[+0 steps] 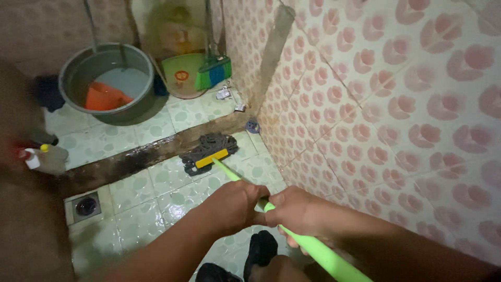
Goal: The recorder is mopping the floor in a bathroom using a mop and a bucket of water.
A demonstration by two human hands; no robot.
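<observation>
Hands clench the green mop handle: your left hand wraps it higher up, your right hand just behind, nearly touching. The handle runs off the frame's bottom edge at five o'clock. The dark mop head lies on the wet tiled floor at eleven o'clock from your hands, beside the wall. A blurred shape hides the left edge; the spray bottle there is hard to make out.

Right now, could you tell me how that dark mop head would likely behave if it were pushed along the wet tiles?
The mop head looks like loose cords, so it would probably flop and spread. The glossy floor suggests easy sliding. Both the left hand and right hand grip the green handle, likely rigid.
</observation>
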